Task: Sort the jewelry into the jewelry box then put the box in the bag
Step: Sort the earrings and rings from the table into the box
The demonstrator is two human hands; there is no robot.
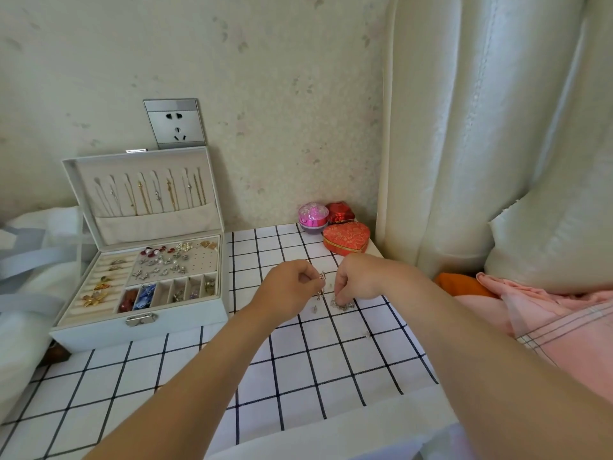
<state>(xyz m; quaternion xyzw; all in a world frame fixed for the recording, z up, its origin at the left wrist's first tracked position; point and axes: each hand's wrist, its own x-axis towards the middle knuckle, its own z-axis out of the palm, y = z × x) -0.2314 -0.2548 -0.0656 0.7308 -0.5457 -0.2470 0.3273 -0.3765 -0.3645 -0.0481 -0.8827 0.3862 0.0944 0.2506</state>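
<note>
The white jewelry box [172, 322] stands open at the left of the checked table, its lid upright with necklaces hanging inside and its tray holding rings, earrings and brooches. My left hand [292, 287] pinches a small silver piece of jewelry [322, 276] just above the table. Close beside it, my right hand [360, 280] reaches down with curled fingers onto a small cluster of silver jewelry [343, 305] lying on the cloth. One more tiny piece [314, 308] lies next to the cluster. A white bag with grey straps [26, 260] sits left of the box.
A red heart-shaped box [346, 239], a pink round box [313, 215] and a red faceted box [340, 212] stand at the table's back right corner. A padded cream headboard [481, 127] and pink bedding [547, 320] lie to the right. A wall socket [175, 124] is behind the jewelry box.
</note>
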